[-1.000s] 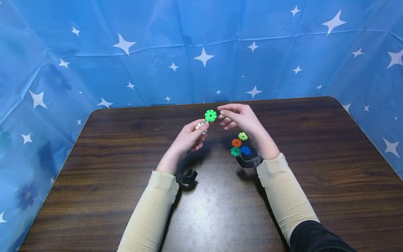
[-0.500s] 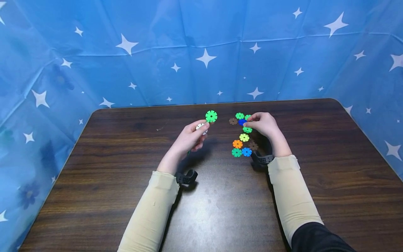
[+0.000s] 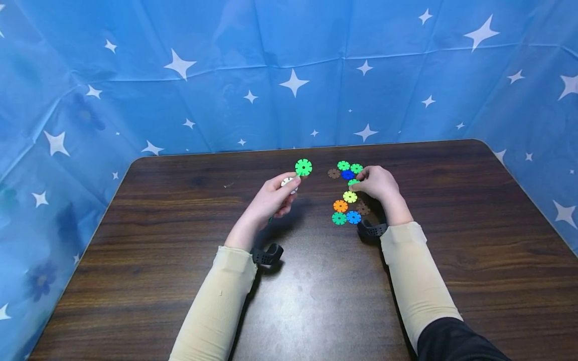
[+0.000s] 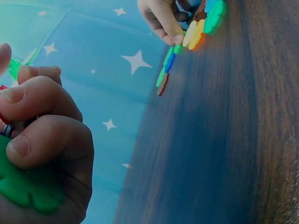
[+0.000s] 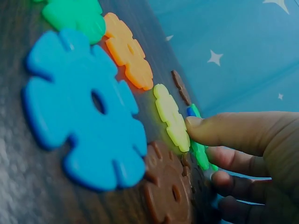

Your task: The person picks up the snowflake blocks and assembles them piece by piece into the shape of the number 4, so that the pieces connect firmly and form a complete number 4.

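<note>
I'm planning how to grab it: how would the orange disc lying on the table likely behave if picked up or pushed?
The orange disc looks like molded plastic with crisp notches, so it is probably stiff. It is thin with a central hole, so likely light. Lying flat on the table, it would probably slide rather than roll or tip.

head view is facing down and forward over the table (image 3: 307,311)
nearer wrist views are sharing the yellow disc (image 5: 171,116): upper right in left's, center in right's.
</note>
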Available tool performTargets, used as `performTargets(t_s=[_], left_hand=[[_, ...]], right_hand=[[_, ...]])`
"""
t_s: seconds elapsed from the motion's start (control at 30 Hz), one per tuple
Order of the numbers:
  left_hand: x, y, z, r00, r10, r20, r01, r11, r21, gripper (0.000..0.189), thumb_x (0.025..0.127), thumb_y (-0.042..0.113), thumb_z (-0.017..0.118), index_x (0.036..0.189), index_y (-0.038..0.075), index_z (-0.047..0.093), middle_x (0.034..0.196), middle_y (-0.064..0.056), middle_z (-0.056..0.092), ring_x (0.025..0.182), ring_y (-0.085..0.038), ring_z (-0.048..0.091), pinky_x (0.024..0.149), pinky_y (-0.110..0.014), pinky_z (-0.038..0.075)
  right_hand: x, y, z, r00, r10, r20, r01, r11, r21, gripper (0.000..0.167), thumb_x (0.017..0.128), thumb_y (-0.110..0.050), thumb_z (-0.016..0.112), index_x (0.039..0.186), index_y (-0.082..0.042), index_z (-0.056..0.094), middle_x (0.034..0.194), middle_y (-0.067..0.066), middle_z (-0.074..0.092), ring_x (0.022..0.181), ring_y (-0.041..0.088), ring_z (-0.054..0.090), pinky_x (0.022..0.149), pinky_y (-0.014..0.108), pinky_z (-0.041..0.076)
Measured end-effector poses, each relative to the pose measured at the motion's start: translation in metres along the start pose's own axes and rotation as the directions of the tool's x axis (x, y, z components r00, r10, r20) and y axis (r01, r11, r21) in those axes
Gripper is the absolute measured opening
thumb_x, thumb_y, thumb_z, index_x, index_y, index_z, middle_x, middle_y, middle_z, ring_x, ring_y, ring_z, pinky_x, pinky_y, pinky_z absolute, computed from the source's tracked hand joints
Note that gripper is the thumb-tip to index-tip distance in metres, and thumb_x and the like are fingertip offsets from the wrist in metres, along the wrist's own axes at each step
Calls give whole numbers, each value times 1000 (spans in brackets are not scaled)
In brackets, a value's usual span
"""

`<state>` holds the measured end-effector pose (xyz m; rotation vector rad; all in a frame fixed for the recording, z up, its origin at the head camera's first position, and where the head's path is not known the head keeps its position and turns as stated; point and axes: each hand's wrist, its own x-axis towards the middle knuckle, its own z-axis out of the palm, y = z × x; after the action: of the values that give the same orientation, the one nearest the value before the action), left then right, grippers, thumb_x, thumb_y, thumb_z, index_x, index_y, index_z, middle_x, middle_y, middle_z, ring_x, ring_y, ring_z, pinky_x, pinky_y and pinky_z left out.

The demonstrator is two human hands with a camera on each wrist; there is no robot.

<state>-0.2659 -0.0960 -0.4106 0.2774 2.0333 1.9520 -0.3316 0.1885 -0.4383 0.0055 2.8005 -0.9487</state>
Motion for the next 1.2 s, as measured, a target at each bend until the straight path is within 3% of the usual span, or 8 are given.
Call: performTargets(t_s=[0.2,0.37,0.53,0.67,0.8,0.93,1.07,1.2], left_hand=[[0,0,1,1000,3,4,-3,1000,1,36,100,36,54,126,12,58,66,-1,43,43,-11,36,39,-22,25],[-1,1,0,1000,1,6,-1,1000,-2,36,100,35,54,127,12,58,67,-1,43,43,-11,35,39,-22,25],[-1,2,1,1000,-2,9,2,1000,-4,36,100,35,54,128,11,57,67,-1,43,43,-11,35,39,-22,26],[-1,2,1,1000,-8,18,8,1000,-7,38,100,35,54,129,11,57,67,-1,42,43,-11,35,40,-22,26],[-1,1,0,1000,-8,31,8,1000,-15,38,100,36,53,128,12,59,66,-1,40,42,-11,33,40,-23,25],[-1,1,0,999,-13,44,14,999,-32,38,100,37,53,127,11,61,66,0,38,41,-11,30,40,-23,25],[-2,1,1,998,-15,56,17,999,-38,39,101,38,52,127,11,61,65,0,37,41,-11,30,39,-23,25],[-3,2,2,998,-22,64,25,999,-41,40,100,39,52,127,11,62,63,1,35,41,-10,28,39,-23,23]], right_hand=[[-1,-3,1,1000,-1,16,1,1000,-2,43,85,-30,74,113,-1,60,112,16,59,91,31,52,78,45,45],[1,-4,3,999,-35,13,35,999,37,39,85,-23,73,110,1,55,103,15,56,86,30,49,74,42,43],[3,-4,1,997,-82,-6,82,984,159,25,91,-13,65,109,3,57,96,15,55,83,30,50,74,41,42],[-2,-13,-5,993,-114,-37,120,936,332,25,94,-12,61,115,3,62,100,14,60,91,35,55,79,45,46],[-9,-31,-10,982,-153,-114,191,812,552,26,95,-10,62,118,2,65,94,8,64,88,35,58,79,45,49],[-16,-47,-10,967,-201,-155,248,609,754,22,94,-5,62,114,1,64,86,5,63,76,26,62,73,33,53],[-21,-58,-6,953,-266,-146,250,419,873,16,95,0,58,110,-3,61,86,5,62,75,20,67,72,29,56],[-23,-67,0,948,-296,-114,209,315,926,18,96,2,55,113,-4,58,87,5,64,77,19,69,71,30,56]])
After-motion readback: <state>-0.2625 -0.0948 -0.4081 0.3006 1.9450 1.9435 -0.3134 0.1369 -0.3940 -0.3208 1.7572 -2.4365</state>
